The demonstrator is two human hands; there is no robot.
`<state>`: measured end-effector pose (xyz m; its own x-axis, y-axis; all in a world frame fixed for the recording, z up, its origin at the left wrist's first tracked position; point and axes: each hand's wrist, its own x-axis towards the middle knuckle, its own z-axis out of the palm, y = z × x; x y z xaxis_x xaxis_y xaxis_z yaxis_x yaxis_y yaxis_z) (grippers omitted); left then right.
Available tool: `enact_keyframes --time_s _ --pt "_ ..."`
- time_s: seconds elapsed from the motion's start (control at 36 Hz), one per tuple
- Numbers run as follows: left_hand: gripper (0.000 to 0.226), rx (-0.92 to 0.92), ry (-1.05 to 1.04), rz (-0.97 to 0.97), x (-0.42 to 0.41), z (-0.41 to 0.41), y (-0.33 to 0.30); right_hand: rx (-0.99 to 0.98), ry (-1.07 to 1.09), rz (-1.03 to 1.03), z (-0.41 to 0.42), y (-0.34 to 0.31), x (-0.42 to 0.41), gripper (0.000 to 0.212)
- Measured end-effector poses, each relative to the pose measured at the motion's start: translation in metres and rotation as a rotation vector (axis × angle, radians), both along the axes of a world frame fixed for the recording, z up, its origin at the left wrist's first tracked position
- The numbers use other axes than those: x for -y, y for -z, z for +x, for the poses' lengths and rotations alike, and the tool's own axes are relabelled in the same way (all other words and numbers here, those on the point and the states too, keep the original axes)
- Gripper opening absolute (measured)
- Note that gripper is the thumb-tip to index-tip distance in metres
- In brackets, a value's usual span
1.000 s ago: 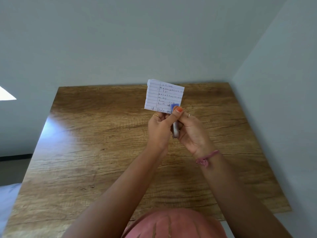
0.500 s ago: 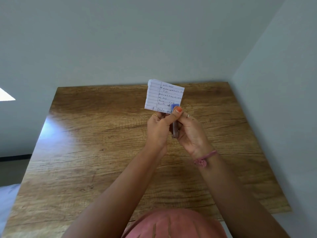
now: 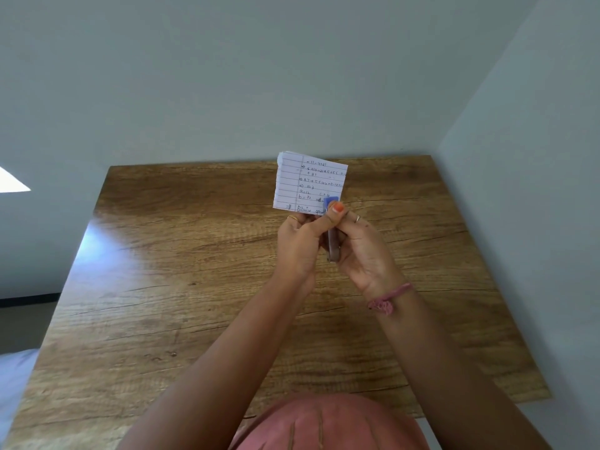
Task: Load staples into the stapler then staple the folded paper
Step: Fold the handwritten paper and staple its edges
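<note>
A person holds a folded paper (image 3: pixel 310 183) and a small stapler (image 3: pixel 333 233) together above a wooden table (image 3: pixel 181 287), both hands raised over the middle of its far half. The left hand (image 3: pixel 300 245) pinches the lower edge of the lined, handwritten sheet, its thumb (nail painted orange) laid across the top of the stapler near the blue tip. The right hand (image 3: pixel 363 251) is curled round the stapler's body from the right side, with the dark metal rear end showing between the two palms. The blue tip sits over the paper's lower right corner; whether it is pressed fully down cannot be told from this angle. Rings show on a finger of each hand, and a pink bracelet (image 3: pixel 388 298) circles the right wrist. Grey walls (image 3: pixel 292 76) meet at the table's far right corner.
</note>
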<state>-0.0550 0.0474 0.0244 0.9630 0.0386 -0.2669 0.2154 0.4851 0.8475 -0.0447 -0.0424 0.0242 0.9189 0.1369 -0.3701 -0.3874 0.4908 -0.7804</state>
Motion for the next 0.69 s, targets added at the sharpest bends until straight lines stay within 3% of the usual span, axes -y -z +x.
enact_keyframes --time_s 0.11,0.31,0.53,0.69 --pt "0.053 0.005 0.058 -0.002 -0.004 0.001 -0.001 -0.007 -0.012 0.030 0.000 -0.001 0.003 0.049" --pt "0.030 -0.016 0.054 -0.177 -0.012 0.004 0.001 -0.029 -0.085 0.094 0.004 -0.011 0.016 0.034" --pt "0.021 -0.019 -0.012 -0.109 -0.011 0.000 0.005 -0.053 -0.121 0.071 0.001 -0.014 0.015 0.046" --pt "0.021 -0.022 -0.040 -0.094 -0.010 -0.002 0.007 -0.051 -0.137 0.053 -0.002 -0.016 0.013 0.037"
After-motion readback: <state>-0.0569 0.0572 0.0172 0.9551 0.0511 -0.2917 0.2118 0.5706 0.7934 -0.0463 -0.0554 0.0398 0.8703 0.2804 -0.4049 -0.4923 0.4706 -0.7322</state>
